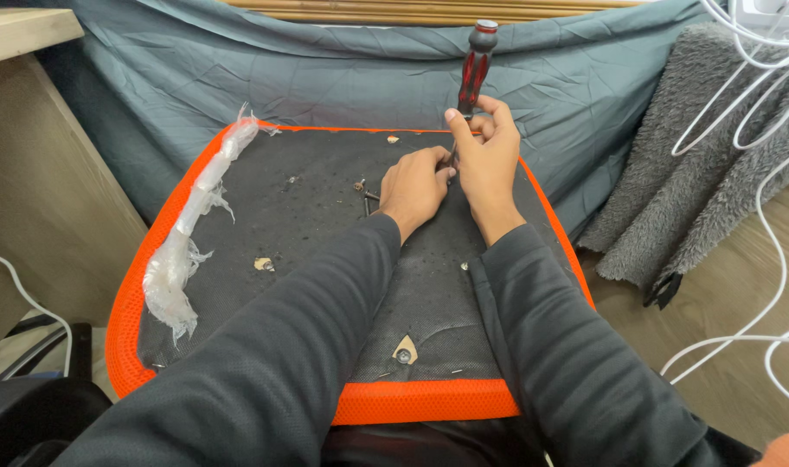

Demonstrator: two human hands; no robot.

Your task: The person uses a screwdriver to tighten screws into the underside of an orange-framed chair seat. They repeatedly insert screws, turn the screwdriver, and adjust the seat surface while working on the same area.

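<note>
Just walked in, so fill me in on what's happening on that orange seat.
A person works on the upturned seat base, orange-edged with black fabric underneath. The right hand holds a red-and-black screwdriver upright, tip down on the fabric. The left hand rests beside the tip. Loose screws lie near the left hand, and crumpled clear plastic lies along the left edge.

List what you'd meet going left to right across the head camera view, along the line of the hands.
Wooden panel → crumpled clear plastic strip → loose screws → left hand → right hand holding the red-and-black screwdriver → grey fuzzy rug → white cables.
</note>
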